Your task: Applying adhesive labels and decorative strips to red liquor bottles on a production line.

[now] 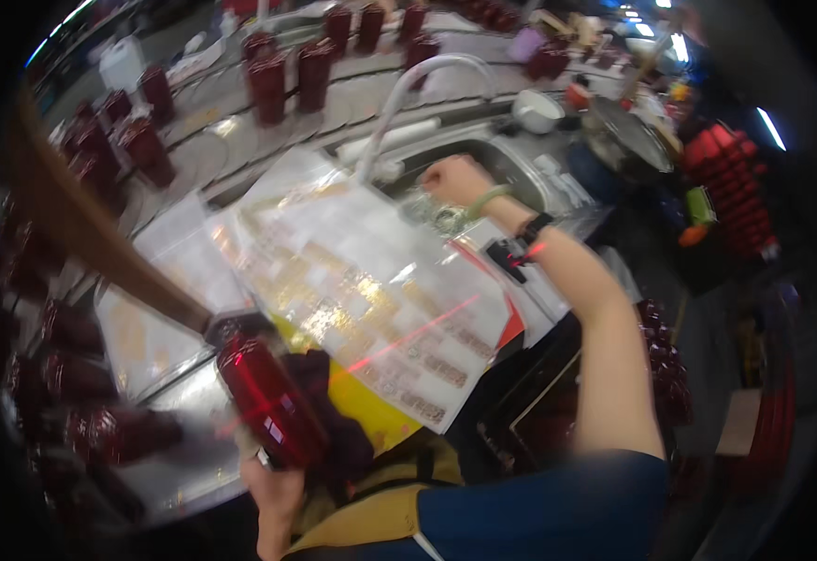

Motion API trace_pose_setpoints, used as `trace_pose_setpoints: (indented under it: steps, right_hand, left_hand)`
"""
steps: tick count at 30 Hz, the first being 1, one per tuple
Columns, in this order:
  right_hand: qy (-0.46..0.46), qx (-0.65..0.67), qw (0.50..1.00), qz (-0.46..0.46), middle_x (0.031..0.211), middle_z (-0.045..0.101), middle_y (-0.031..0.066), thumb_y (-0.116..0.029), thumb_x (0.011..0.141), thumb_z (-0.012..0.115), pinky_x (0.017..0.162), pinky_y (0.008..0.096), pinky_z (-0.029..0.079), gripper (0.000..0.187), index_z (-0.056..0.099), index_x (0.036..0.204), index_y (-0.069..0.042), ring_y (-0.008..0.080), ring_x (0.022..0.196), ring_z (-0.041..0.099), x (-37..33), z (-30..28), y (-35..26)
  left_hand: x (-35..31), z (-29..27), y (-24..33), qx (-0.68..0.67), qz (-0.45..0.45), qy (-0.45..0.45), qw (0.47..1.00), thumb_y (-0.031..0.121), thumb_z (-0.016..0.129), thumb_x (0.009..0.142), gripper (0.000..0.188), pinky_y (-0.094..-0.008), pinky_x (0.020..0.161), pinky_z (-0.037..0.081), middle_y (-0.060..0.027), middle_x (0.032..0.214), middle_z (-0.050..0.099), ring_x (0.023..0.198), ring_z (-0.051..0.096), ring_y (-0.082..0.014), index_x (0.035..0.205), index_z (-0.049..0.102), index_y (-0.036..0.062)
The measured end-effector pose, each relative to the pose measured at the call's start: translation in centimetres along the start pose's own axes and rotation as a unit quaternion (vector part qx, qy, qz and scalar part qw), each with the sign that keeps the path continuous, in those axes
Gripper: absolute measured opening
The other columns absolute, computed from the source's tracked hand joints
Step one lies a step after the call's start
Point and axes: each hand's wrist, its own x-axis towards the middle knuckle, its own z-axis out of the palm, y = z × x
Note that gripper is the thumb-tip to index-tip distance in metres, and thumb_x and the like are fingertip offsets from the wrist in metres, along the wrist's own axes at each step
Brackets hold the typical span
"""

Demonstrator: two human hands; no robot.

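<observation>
My left hand (273, 488) grips the lower end of a glossy dark red cylindrical vessel (273, 397), tilted, with its darker end up and to the left. A dark maroon, cloth-like piece (334, 411) lies against its right side. My right hand (457, 179) reaches over the near edge of a metal sink (507, 166), its fingers curled in. What they hold, if anything, is blurred and hidden. Between my hands lie large pale sheets (334, 234) printed with rows of gold and brown patterns. A yellow sheet (371, 411) shows under them.
A white curved faucet (399, 89) rises beside the sink. Several dark red vessels (268, 84) stand on the benches behind, and more lie at the left (119, 430). A brown post-like bar (119, 243) crosses the left side. A white bowl (537, 110) and a pan (628, 136) sit beyond the sink.
</observation>
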Motion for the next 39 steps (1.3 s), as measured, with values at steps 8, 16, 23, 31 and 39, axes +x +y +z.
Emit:
trace_pose_setpoints:
  steps: [8, 16, 23, 31, 39]
  right_hand:
    - [0.109, 0.193, 0.961, -0.163, 0.089, 0.067, 0.0122, 0.002, 0.091, 0.067, 0.071, 0.0345, 0.05, 0.015, 0.073, 0.104, -0.002, 0.0256, 0.078, 0.065, -13.8, -7.7, -14.7]
    - [-0.04, 0.376, 0.897, -0.23, 0.1, 0.073, 0.0134, 0.007, 0.089, 0.069, 0.081, 0.0334, 0.056, 0.023, 0.071, 0.111, 0.0, 0.0269, 0.093, 0.073, -18.9, -2.4, -23.4]
    - [-0.094, 0.455, 0.858, -0.218, 0.101, 0.072, 0.0151, 0.005, 0.09, 0.068, 0.084, 0.0374, 0.057, 0.027, 0.065, 0.117, 0.0, 0.0298, 0.093, 0.072, -15.8, 2.4, -26.9]
    - [0.042, 0.377, 0.908, -0.18, 0.089, 0.064, 0.0092, -0.002, 0.089, 0.072, 0.074, 0.0387, 0.052, 0.03, 0.066, 0.118, -0.003, 0.0264, 0.08, 0.064, -13.8, 3.4, -27.3]
    - [-0.073, 0.553, 0.83, -0.004, 0.077, 0.041, -0.0077, -0.022, 0.087, 0.083, 0.059, 0.022, 0.033, 0.034, 0.068, 0.11, -0.002, 0.0038, 0.069, 0.037, -12.9, 6.4, -27.9]
  left_hand:
    - [1.9, 0.9, 2.9, 0.094, 0.213, 0.013, 0.972, 0.014, 0.09, 0.076, 0.11, -0.04, 0.107, 0.048, -0.0229, 0.142, 0.057, 0.129, 0.06, -0.0312, 0.161, 0.022, -0.0032]
    - [1.7, -0.9, 1.6, 0.065, 0.165, -0.054, 0.983, 0.015, 0.091, 0.075, 0.103, -0.0391, 0.098, 0.054, -0.0176, 0.131, 0.065, 0.115, 0.068, -0.0295, 0.156, 0.031, -0.0017]
    - [2.8, -2.1, 2.9, -0.126, 0.053, -0.114, 0.984, 0.01, 0.091, 0.073, 0.123, -0.0419, 0.125, 0.026, -0.02, 0.165, 0.029, 0.153, 0.032, -0.0284, 0.163, 0.008, -0.0054]
    - [4.4, 0.2, 3.4, -0.229, 0.029, -0.011, 0.973, 0.013, 0.076, 0.094, 0.065, -0.0345, 0.1, 0.054, -0.0161, 0.134, 0.061, 0.119, 0.064, -0.0193, 0.145, 0.04, -0.0069]
    - [4.7, 0.4, 3.5, -0.248, -0.011, -0.01, 0.969, 0.012, 0.075, 0.096, 0.066, -0.0371, 0.104, 0.052, -0.0171, 0.138, 0.058, 0.123, 0.062, -0.0199, 0.146, 0.037, -0.0064]
